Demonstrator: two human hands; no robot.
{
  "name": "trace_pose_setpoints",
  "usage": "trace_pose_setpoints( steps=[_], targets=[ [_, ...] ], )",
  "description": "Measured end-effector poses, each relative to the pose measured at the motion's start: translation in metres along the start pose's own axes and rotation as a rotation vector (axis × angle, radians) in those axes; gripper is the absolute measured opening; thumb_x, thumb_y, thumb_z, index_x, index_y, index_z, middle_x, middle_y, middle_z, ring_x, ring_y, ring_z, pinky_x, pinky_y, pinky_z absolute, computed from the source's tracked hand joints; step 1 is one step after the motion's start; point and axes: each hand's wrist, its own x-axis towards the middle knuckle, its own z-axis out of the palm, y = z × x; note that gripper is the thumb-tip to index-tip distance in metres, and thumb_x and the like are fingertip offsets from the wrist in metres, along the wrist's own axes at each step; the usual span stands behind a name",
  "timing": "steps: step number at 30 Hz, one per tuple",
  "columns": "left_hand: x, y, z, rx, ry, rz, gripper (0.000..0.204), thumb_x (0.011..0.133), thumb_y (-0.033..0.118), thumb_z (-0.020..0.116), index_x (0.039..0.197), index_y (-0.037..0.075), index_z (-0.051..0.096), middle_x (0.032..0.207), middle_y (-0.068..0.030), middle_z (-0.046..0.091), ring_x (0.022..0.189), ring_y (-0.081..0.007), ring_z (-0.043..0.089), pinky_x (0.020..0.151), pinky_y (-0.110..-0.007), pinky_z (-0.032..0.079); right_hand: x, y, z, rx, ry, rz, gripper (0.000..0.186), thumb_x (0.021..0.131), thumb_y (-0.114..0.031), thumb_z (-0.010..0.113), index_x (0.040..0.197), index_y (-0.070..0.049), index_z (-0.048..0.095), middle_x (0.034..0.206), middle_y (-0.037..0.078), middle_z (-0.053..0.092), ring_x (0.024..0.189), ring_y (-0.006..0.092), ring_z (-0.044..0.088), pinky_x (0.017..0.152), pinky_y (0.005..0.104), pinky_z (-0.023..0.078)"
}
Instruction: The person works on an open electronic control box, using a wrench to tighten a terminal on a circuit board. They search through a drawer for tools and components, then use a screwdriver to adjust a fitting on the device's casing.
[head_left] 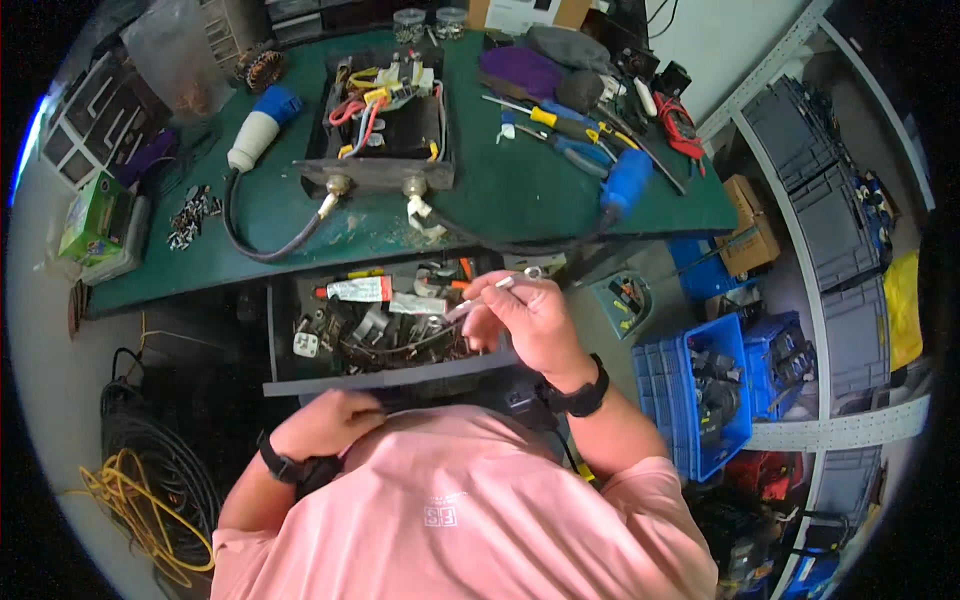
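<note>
Poised over an open drawer (400,378) of jumbled parts (374,326) below the green bench (478,160), a person's right hand (530,315) pinches a slim pale tool (504,283). The left hand (335,422) curls near the drawer's front; whether it grips anything cannot be told.

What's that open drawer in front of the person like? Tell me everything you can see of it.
The drawer is pulled out beneath the green table. It looks like dark metal, with a straight grey front edge, slightly slanted in this view. It is crowded with jumbled small metal parts, a white-and-red tube and a white plug-like piece. The right hand, pinching a slim silvery tool, is over its right side; whether the left hand touches its front is unclear.
</note>
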Motion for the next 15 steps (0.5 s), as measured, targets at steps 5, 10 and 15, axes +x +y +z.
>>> trace_pose_setpoints(
  steps=[5,10,15],
  targets=[
    [-0.004,-0.028,0.026,0.082,0.215,0.081,0.025,0.089,0.016,0.058,0.105,0.000,0.068,0.097,-0.0225,0.068,0.091,-0.0402,0.065,0.081,-0.044,0.051,0.006,-0.020,-0.010,-0.495,0.102,-0.305,0.028,0.102,-0.019,0.054,0.085,0.002,0.064,0.078,0.005,0.059,0.071,0.0112,0.055,0.063,0.0251,0.042],
    [0.007,-0.029,0.023,0.035,0.215,-0.068,0.027,0.090,0.016,0.056,0.107,-0.002,0.067,0.100,-0.0235,0.068,0.094,-0.0418,0.064,0.083,-0.045,0.051,0.006,-0.028,-0.031,-0.488,-0.013,-0.123,0.038,0.103,-0.029,0.050,0.081,-0.001,0.060,0.070,0.004,0.055,0.065,0.0137,0.053,0.062,0.0298,0.042],
    [0.027,-0.032,0.015,0.064,0.320,-0.104,0.028,0.088,0.018,0.060,0.107,-0.001,0.068,0.099,-0.0249,0.067,0.095,-0.0429,0.064,0.083,-0.046,0.051,0.012,-0.054,-0.037,-0.845,-0.094,-0.099,0.026,0.098,-0.023,0.056,0.086,0.000,0.061,0.076,0.017,0.063,0.071,0.0339,0.061,0.066,0.0379,0.048]
  ],
)
